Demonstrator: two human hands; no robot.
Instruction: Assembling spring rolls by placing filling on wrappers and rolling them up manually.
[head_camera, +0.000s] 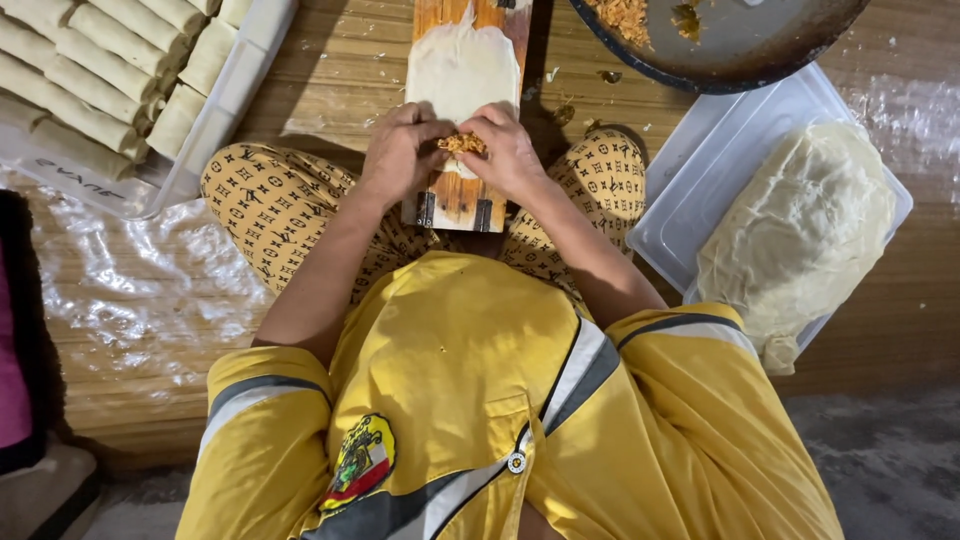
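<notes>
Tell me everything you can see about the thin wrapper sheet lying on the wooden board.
The wrapper sheet is pale cream, thin and soft-looking, like dough. It lies flat along the narrow wooden board, covering most of its width, with uneven edges. At its near end sits a small heap of orange shredded filling. The left hand and right hand press on that end from both sides.

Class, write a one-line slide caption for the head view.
Both hands, left hand and right hand, press orange filling onto a pale wrapper on a wooden board.

Home floor kitchen: tray of rolls (100, 70), wrapper stack (800, 230), pan (720, 45).
</notes>
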